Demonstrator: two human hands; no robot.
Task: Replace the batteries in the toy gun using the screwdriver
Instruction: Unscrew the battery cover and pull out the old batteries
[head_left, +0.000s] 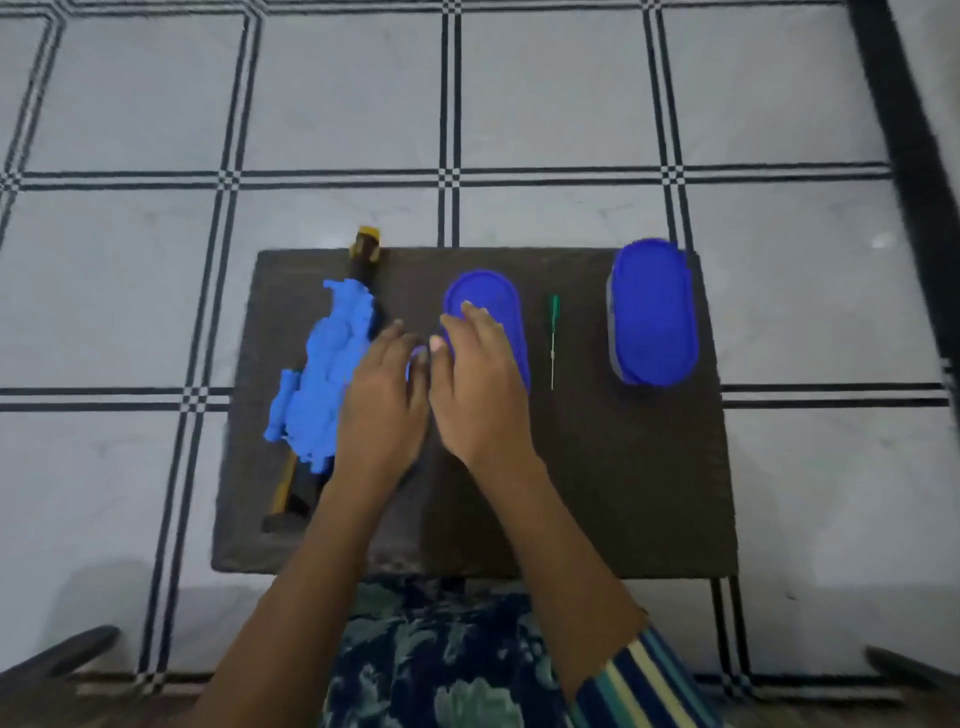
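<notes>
A blue toy gun (324, 374) with black and yellow parts lies lengthwise on the left of a small dark table (623, 467). A thin green-handled screwdriver (554, 340) lies right of centre. A blue oval lid (488, 306) lies at the middle. My right hand (480, 387) rests on that lid with fingers spread. My left hand (382, 400) lies flat just left of it, beside the gun, fingers straight. A small blue piece shows between the two hands; what it is I cannot tell.
A blue-lidded oval container (652, 312) stands at the table's far right corner. The table stands on a white tiled floor with dark grid lines. A patterned cloth (447, 654) covers my lap below the table's near edge.
</notes>
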